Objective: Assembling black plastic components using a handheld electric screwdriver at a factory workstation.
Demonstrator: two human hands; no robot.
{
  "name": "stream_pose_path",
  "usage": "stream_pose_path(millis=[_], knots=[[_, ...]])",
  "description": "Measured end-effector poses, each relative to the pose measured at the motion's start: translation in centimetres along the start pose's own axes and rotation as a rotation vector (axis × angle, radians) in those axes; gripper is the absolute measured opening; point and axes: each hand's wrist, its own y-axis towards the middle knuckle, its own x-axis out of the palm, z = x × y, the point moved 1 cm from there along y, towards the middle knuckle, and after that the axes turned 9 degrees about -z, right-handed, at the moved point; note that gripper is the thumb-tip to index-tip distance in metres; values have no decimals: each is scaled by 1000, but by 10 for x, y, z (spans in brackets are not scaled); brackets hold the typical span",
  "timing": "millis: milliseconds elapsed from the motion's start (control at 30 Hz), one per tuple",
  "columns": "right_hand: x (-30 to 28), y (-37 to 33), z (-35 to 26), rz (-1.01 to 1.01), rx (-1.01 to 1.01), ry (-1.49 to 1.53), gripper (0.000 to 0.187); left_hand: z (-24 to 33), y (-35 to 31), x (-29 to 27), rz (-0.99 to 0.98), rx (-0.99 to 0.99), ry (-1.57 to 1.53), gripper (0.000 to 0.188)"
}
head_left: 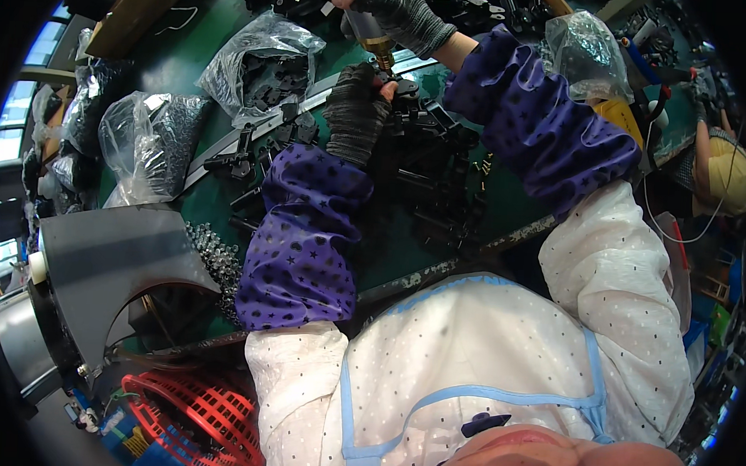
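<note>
My right hand [403, 16], in a grey knit glove with bare fingertips, is closed around the upper body of a power screwdriver [367, 28]. Its brass-coloured nose points down at the workbench. Just below the nose, my left hand [355, 111], in a similar dark glove, has its fingers curled in a pinch at a small black part [407, 87]. The fingers hide much of their grip. More black metal parts [442, 173] lie heaped right of my left hand, with a few brass-coloured screws [485, 167] beside them.
A metal rail [199, 172] runs diagonally across the green bench. Clear plastic bags [269, 41] of parts stand at the left. Small silver pieces [214, 247] are piled beside a grey metal housing [122, 251]. A red basket [146, 383] sits lower left; a co-worker [721, 173] is at right.
</note>
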Motion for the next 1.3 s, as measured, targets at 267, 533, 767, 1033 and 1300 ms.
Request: stream_pose_path(millis=[267, 533, 767, 1033, 1300], knots=[[4, -6, -5, -9, 67, 168, 33, -7, -2, 3, -28, -23, -13, 26], [4, -10, -15, -29, 61, 109, 33, -3, -1, 2, -38, -9, -24, 26], [4, -9, -15, -5, -37, 17, 33, -2, -2, 3, -24, 5, -29, 24], [6, -15, -13, -4, 100, 146, 40, 1, -2, 1, -25, 23, -7, 25], [17, -19, -47, -33, -212, 57, 76, 2, 7, -10, -124, 6, 7, 25]])
